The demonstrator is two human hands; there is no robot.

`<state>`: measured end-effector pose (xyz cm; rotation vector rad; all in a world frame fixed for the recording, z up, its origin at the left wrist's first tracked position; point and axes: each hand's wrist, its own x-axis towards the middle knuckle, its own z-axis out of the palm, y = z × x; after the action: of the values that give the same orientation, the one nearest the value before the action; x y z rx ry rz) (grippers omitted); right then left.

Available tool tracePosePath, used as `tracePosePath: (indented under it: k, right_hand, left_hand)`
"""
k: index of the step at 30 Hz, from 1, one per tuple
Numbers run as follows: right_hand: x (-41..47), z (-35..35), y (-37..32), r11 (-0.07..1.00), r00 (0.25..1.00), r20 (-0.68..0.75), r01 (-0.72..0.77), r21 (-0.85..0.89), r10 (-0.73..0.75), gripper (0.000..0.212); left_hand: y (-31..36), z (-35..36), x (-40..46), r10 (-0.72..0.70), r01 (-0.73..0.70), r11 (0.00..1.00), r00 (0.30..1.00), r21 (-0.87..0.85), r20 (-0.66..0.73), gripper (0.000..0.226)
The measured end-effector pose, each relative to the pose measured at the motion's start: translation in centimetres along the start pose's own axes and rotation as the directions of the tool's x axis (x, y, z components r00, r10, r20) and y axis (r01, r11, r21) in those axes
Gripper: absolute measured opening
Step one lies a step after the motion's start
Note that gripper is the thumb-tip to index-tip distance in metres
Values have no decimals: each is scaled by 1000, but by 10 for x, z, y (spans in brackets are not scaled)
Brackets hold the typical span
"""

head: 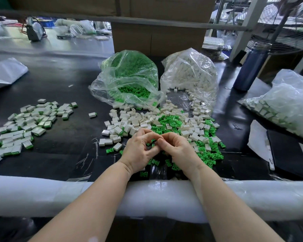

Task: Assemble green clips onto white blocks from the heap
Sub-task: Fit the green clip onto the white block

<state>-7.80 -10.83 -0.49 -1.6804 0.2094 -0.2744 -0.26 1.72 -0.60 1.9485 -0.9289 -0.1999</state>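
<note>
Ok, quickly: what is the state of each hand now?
Left hand: fingers curled, pinching something small; what it is cannot be told.
Right hand: fingers curled against the left; contents hidden.

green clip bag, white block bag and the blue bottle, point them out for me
green clip bag (129, 72), head view, upper plastic wall
white block bag (191, 72), head view, front plastic face
blue bottle (250, 67), head view, mid body

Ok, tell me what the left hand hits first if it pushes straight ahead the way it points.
Probably the right hand: the left hand angles toward it, fingertips nearly touching. Past that lies the mixed heap.
</note>
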Motion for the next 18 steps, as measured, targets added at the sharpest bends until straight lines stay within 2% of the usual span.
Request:
tracePosePath:
  k: [8, 13, 18]
  right_hand:
    - [-1, -2, 0, 999, 999, 27, 24, 45, -25, 7]
    - [-2, -3, 0, 995, 1000, 20, 12, 97, -14, 7]
    - [-3, -4, -1, 995, 1000, 20, 8, 103, -10, 9]
  left_hand:
    - [2, 0, 0, 20, -21, 997, 1000, 75, 21, 20]
    - [-1, 4, 1, 50, -53, 982, 999, 183, 20, 14]
    - [-2, 5, 1, 70, -71, 974, 997, 214, 14, 15]
